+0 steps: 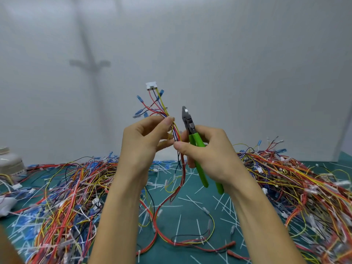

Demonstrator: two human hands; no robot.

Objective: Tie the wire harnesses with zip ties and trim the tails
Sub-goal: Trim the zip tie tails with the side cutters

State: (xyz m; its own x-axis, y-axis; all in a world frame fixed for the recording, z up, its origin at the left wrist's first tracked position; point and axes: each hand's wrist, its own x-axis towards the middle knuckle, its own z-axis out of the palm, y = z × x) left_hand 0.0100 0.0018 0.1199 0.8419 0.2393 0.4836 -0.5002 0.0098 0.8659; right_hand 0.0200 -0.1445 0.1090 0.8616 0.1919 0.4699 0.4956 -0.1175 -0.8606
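Your left grip [141,141] pinched the wire harness [162,109] upright above the surface [192,210]. Your right grip [209,155] curled round the green cutters [194,139] (blades together, pointing up), thumb touching the bundle. It looked like trimming time: next you'd need to find the tail, which I couldn't see.

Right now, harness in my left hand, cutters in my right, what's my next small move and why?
Probably open the cutters and tip them toward the harness pinched by your left hand; their jaws are shut, pointing up beside the wires. No tie tail is visible.
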